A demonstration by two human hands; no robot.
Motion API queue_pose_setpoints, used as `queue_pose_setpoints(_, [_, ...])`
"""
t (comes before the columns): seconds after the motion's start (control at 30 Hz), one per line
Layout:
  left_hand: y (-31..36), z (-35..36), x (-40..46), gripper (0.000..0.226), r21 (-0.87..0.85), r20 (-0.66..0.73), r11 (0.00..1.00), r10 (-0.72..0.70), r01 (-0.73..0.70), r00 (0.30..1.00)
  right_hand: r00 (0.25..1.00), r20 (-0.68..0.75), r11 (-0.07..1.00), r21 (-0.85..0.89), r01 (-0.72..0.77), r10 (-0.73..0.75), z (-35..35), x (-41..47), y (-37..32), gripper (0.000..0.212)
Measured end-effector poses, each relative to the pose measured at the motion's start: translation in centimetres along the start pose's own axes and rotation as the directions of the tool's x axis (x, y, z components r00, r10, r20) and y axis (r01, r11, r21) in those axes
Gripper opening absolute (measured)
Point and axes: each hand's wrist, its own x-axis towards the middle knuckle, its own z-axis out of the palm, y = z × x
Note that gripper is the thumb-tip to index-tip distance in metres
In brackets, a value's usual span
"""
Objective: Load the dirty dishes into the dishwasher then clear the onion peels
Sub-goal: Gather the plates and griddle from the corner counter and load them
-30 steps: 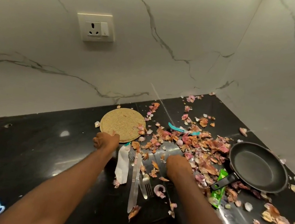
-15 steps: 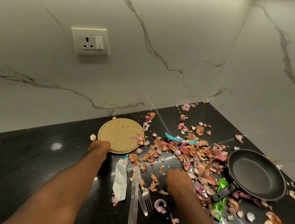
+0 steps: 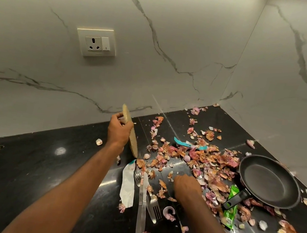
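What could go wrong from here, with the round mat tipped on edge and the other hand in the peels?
1. The left hand holds the cork mat upright; peels clinging to it may drop onto the counter.
2. The right hand rests among onion peels beside the knife and forks; a sweep could knock the cutlery.

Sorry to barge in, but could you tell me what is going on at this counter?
A person is clearing a black counter littered with onion peels. The left hand grips a round cork mat, tilted up on edge. The right hand rests among the peels. A knife, forks and a pan are not yet loaded.
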Motion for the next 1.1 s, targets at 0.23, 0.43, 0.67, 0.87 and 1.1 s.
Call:
queue_pose_setpoints(0.23, [-0.7,-1.4,-1.9,0.041,0.346,0.207,0.847,0.351,-0.404,0.913,1.0,-0.003,0.999,0.02,-0.028,0.028,0.3,-0.4,0.0,0.02])
queue_pose_setpoints(0.43, [1.1,-1.8,-5.7,0.038,0.191,0.505,0.585,0.63,-0.788,0.59,0.993,0.062,0.974,0.2,-0.11,0.1,-0.2,-0.9,1.1,0.023])
queue_pose_setpoints(0.67, [-1.6,0.7,-11.0,0.02,0.014,0.692,0.391,0.661,-0.92,0.291,0.852,0.249,-0.113,0.969,-0.221,0.46,1.2,-2.2,4.6,0.059])
queue_pose_setpoints(0.87, [-4.0,2.9,-14.2,0.022,-0.144,0.78,0.251,0.624,-0.957,0.046,0.926,0.289,-0.799,0.6,0.024,0.245,3.0,-7.0,7.8,0.086])
queue_pose_setpoints(1.1, [-4.9,4.9,-16.4,0.049,0.151,0.794,0.399,0.495,-0.904,0.351,0.642,0.328,-0.638,0.693,0.336,0.693,5.3,-13.1,8.7,0.024])
